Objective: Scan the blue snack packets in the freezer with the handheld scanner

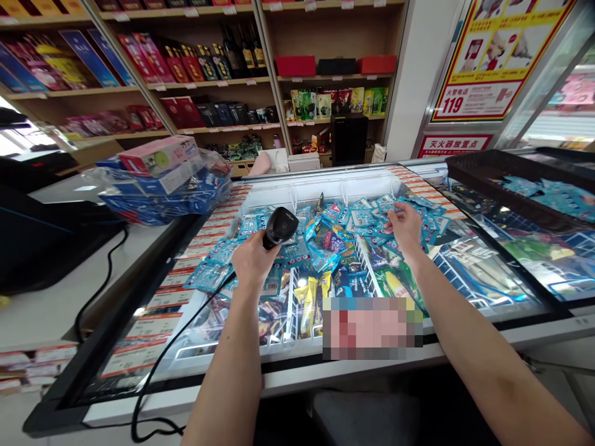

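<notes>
Left hand (251,257) clenches a corded scanner (279,227) over the freezer (297,356). Right hand (405,228) pinches a teal packet (385,204) on the pile; light, crinkly, likely slippery; best gripped by the edge.

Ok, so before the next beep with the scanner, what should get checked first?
1. Scanner held firmly in the left hand: ok.
2. Scanner head aimed at the blue packets in the freezer: ok, it points down at them.
3. Right hand on a packet: ok, its fingers touch the blue pile.
4. Barcode facing up: cannot tell, too small.
5. Scanner cable free of snags: ok, it hangs loose over the freezer edge.
</notes>
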Action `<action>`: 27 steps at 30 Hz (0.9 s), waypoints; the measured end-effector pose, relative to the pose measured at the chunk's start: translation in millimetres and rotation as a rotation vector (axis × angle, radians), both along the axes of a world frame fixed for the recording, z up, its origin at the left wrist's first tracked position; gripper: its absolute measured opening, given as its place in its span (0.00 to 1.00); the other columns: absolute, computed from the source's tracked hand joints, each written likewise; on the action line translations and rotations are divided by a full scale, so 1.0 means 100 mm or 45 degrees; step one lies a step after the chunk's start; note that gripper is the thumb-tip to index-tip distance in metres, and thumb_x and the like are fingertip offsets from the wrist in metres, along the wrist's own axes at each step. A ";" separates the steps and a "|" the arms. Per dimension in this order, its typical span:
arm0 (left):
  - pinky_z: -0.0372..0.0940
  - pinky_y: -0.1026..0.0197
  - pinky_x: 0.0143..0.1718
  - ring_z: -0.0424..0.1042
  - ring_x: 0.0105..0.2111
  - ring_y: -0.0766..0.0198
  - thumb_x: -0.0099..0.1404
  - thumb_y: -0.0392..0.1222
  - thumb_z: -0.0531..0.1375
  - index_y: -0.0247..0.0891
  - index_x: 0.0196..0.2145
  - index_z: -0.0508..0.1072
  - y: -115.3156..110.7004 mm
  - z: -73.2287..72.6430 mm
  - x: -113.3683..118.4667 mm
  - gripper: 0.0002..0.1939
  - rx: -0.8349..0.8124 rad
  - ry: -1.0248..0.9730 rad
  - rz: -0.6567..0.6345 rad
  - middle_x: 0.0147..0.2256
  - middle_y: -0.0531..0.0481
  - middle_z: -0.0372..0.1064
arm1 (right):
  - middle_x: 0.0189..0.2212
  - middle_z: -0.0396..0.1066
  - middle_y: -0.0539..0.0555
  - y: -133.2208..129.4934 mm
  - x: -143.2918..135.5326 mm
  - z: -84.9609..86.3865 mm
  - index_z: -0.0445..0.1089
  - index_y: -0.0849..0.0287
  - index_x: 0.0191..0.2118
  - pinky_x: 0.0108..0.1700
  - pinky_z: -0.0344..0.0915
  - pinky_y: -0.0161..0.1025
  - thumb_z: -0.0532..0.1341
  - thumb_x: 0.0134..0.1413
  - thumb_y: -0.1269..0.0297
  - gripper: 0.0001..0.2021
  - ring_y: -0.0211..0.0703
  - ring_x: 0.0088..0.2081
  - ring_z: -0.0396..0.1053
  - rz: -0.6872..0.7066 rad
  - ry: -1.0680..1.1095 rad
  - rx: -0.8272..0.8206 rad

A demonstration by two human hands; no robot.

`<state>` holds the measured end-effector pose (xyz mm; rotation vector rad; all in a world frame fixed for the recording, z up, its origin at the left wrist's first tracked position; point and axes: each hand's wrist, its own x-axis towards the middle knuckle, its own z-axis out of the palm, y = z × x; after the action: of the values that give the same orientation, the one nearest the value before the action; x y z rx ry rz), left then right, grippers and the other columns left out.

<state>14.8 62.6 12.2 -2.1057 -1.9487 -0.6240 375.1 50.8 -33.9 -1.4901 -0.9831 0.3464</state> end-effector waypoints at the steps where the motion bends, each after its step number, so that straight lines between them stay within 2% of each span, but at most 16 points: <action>1: 0.55 0.61 0.27 0.72 0.36 0.53 0.59 0.57 0.53 0.41 0.41 0.71 0.00 -0.01 0.00 0.20 0.009 0.006 0.003 0.36 0.45 0.74 | 0.29 0.70 0.57 -0.01 0.00 0.01 0.62 0.60 0.50 0.22 0.68 0.46 0.54 0.51 0.51 0.24 0.45 0.22 0.68 -0.018 -0.022 -0.007; 7: 0.56 0.60 0.28 0.72 0.35 0.53 0.58 0.56 0.54 0.41 0.42 0.71 0.01 -0.02 -0.02 0.20 0.039 -0.008 0.052 0.36 0.43 0.74 | 0.24 0.69 0.54 -0.10 -0.03 0.11 0.64 0.60 0.48 0.22 0.65 0.43 0.51 0.54 0.48 0.23 0.43 0.19 0.65 -0.069 -0.151 -0.007; 10: 0.57 0.60 0.28 0.72 0.35 0.52 0.58 0.56 0.54 0.42 0.41 0.71 0.02 -0.01 -0.04 0.20 0.056 -0.044 0.095 0.36 0.44 0.73 | 0.22 0.68 0.52 -0.13 -0.07 0.18 0.66 0.59 0.46 0.30 0.66 0.46 0.50 0.56 0.49 0.21 0.44 0.21 0.66 -0.161 -0.328 -0.006; 12: 0.57 0.60 0.27 0.72 0.34 0.52 0.58 0.56 0.54 0.42 0.40 0.71 0.03 0.00 -0.05 0.19 0.051 -0.063 0.113 0.35 0.44 0.73 | 0.24 0.69 0.53 -0.14 -0.13 0.22 0.68 0.58 0.44 0.37 0.66 0.47 0.50 0.57 0.50 0.20 0.45 0.26 0.67 -0.145 -0.477 0.008; 14: 0.57 0.60 0.27 0.71 0.34 0.52 0.57 0.57 0.54 0.41 0.39 0.71 0.03 0.00 -0.06 0.19 0.040 -0.080 0.130 0.34 0.43 0.73 | 0.30 0.72 0.55 -0.16 -0.25 0.25 0.69 0.56 0.44 0.41 0.65 0.46 0.49 0.58 0.51 0.18 0.46 0.32 0.68 0.064 -0.589 0.013; 17: 0.57 0.59 0.28 0.71 0.34 0.51 0.57 0.57 0.54 0.41 0.40 0.71 0.03 0.00 -0.07 0.20 0.036 -0.099 0.131 0.34 0.42 0.73 | 0.41 0.72 0.54 -0.22 -0.52 0.28 0.70 0.52 0.46 0.45 0.64 0.47 0.50 0.59 0.53 0.17 0.47 0.43 0.68 0.598 -0.752 -0.012; 19: 0.58 0.58 0.29 0.71 0.35 0.50 0.57 0.57 0.54 0.41 0.42 0.71 0.03 0.00 -0.07 0.21 0.035 -0.107 0.111 0.35 0.42 0.73 | 0.49 0.69 0.50 -0.28 -0.72 0.30 0.68 0.47 0.49 0.53 0.59 0.50 0.52 0.59 0.54 0.16 0.47 0.53 0.61 0.928 -0.881 -0.027; 21: 0.58 0.58 0.29 0.72 0.35 0.50 0.57 0.57 0.54 0.42 0.43 0.71 0.02 0.00 -0.06 0.22 0.032 -0.113 0.094 0.36 0.42 0.73 | 0.55 0.63 0.45 -0.32 -0.89 0.32 0.64 0.42 0.54 0.57 0.54 0.51 0.53 0.59 0.56 0.17 0.46 0.56 0.58 1.208 -0.972 -0.084; 24: 0.59 0.58 0.30 0.72 0.35 0.50 0.58 0.58 0.54 0.42 0.44 0.71 0.01 0.00 -0.05 0.23 0.029 -0.116 0.096 0.36 0.42 0.73 | 0.59 0.58 0.44 -0.35 -1.08 0.30 0.56 0.40 0.59 0.58 0.51 0.51 0.55 0.58 0.55 0.22 0.45 0.58 0.55 1.387 -1.100 -0.117; 27: 0.59 0.58 0.30 0.71 0.35 0.50 0.58 0.57 0.54 0.42 0.44 0.71 0.02 0.00 -0.04 0.23 0.021 -0.116 0.094 0.36 0.42 0.73 | 0.59 0.57 0.43 -0.32 -1.14 0.25 0.54 0.40 0.60 0.59 0.49 0.52 0.54 0.58 0.53 0.24 0.46 0.59 0.52 1.450 -1.255 -0.088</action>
<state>10.5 64.1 12.5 -2.0194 -2.0515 -0.7310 260.8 18.9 -8.7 -0.9647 -2.6170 0.4321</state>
